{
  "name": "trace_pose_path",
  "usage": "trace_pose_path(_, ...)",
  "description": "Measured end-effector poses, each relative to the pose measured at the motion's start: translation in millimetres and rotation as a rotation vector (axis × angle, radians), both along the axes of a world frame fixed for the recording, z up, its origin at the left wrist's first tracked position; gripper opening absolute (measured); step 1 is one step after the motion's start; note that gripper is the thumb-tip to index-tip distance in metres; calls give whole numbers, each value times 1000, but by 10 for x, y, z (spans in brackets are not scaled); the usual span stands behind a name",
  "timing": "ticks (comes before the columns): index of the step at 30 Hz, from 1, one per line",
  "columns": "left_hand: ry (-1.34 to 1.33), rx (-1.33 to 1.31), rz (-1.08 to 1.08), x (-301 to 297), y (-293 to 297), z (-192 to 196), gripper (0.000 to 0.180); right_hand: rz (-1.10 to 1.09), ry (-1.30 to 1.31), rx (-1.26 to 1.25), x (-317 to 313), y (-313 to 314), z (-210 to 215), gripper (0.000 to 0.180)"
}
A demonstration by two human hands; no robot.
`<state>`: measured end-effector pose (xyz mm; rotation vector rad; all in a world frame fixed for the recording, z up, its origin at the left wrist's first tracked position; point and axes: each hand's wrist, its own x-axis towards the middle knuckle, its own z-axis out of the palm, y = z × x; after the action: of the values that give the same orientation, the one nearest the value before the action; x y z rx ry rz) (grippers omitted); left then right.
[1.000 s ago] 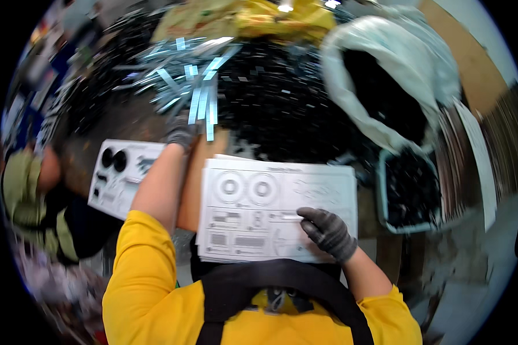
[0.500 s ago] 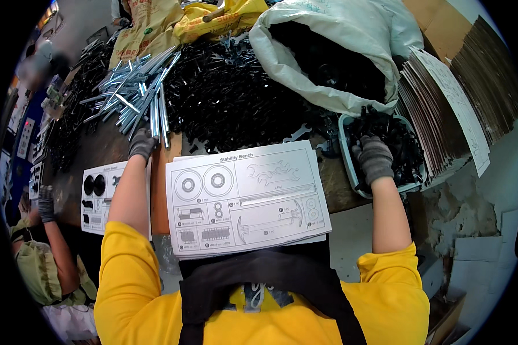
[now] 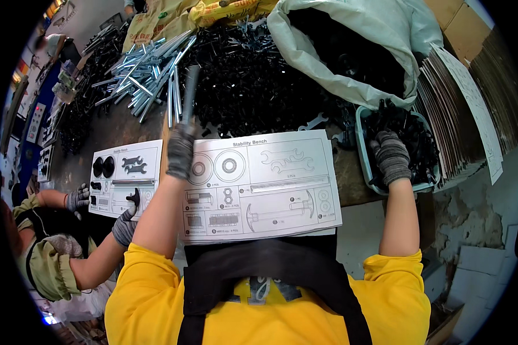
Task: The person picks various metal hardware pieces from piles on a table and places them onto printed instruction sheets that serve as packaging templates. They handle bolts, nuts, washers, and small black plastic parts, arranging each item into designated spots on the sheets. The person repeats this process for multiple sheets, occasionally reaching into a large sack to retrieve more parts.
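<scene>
Left hand point(image 3: 180, 150) had lifted a grey metal rod point(image 3: 190, 95), grip closed on it.
Right hand point(image 3: 391, 156) lay among black parts in the teal bin point(image 3: 364, 167), grip unclear; printed sheet point(image 3: 262, 184) covered the worktop.

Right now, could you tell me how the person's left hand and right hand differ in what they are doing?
The left hand is over the printed sheet, gripping a grey metal rod; the right hand is off to the side, reaching into the pale blue bin of small black parts. Both wear grey knit gloves.
</scene>
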<state>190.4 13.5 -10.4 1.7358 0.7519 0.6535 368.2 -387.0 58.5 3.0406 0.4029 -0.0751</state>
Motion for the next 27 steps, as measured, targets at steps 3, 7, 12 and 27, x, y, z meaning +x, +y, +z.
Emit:
trace_pose_path(3, 197, 446, -508, -138, -694, 321, 23, 42, -122, 97, -113, 38, 141, 25)
trace_pose_path(7, 381, 983, -1028, -36, -1264, 418, 22, 163, -272, 338, -264, 5, 223, 21)
trace_pose_path(12, 425, 920, -929, -167, -1352, 288, 31, 295, -177, 649, -534, -37, 153, 14)
trace_pose_path(27, 217, 589, -813, -335, -895, 172, 22, 498, 255, 476, -1317, 572, -552, 17)
